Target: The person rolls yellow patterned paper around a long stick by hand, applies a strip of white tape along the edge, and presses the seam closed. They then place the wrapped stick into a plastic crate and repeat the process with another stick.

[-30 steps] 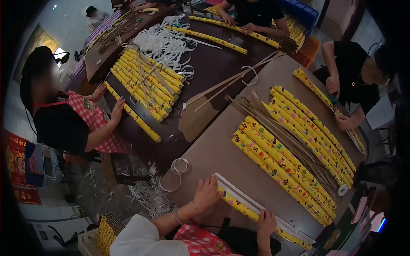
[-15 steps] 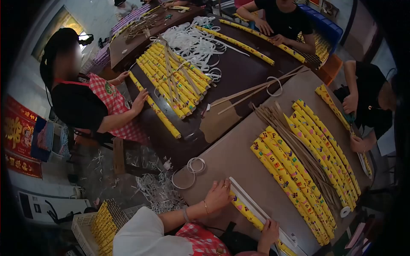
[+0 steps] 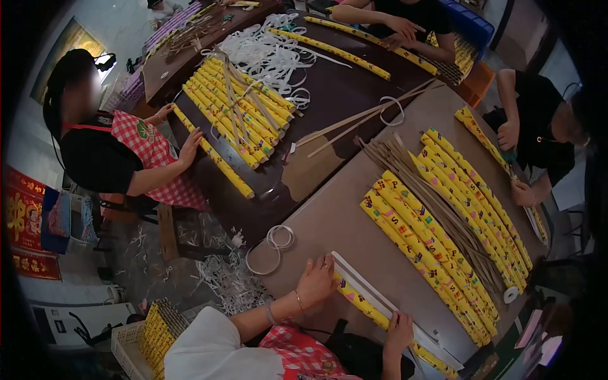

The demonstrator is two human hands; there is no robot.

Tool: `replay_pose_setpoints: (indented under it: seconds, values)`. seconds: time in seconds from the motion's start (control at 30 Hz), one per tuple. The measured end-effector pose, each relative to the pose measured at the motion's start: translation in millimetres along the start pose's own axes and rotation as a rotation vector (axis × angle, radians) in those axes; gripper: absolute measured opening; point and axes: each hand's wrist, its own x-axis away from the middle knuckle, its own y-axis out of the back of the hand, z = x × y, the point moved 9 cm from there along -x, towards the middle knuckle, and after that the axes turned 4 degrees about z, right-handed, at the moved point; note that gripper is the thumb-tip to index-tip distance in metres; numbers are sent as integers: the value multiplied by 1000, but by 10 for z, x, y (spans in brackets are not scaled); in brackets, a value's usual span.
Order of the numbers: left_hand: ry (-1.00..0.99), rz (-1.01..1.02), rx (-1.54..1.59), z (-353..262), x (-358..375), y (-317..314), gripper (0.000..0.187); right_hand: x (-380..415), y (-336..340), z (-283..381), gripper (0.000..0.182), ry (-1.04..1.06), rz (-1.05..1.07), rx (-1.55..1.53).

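A yellow patterned paper roll [image 3: 358, 297] lies slantwise along the near edge of the brown table, with a white strip [image 3: 367, 278] running lengthwise beside it. My left hand [image 3: 318, 278] holds the roll's upper end, fingers closed over it. Lower down, my right hand [image 3: 399, 330] grips the same roll and the strip's edge between thumb and fingers. Past my right hand, the roll's lower part [image 3: 434, 362] continues toward the bottom edge. What sits beneath my fingers is hidden.
Finished-looking yellow rolls [image 3: 427, 259] lie in rows to the right, with brown paper strips [image 3: 437, 212] between them. A white strip coil [image 3: 278, 237] is near my left hand. A white roll of tape [image 3: 510, 294] lies at the right. Co-workers handle rolls around the tables.
The whole view has shifted slightly, so the tables sit a little further left and up. Both my hands keep their places on the roll. A co-worker's hands at the top have come together.
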Motion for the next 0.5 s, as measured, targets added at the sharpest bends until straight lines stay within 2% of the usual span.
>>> replay_pose_setpoints:
  seconds: [0.4,0.5]
  values:
    - [16,24,-27,9,11,-3,65,-2,28,23,12,46,-47,-23]
    - [16,12,-15,11,-13,38,64,13,-15,-42,12,-29,-9,37]
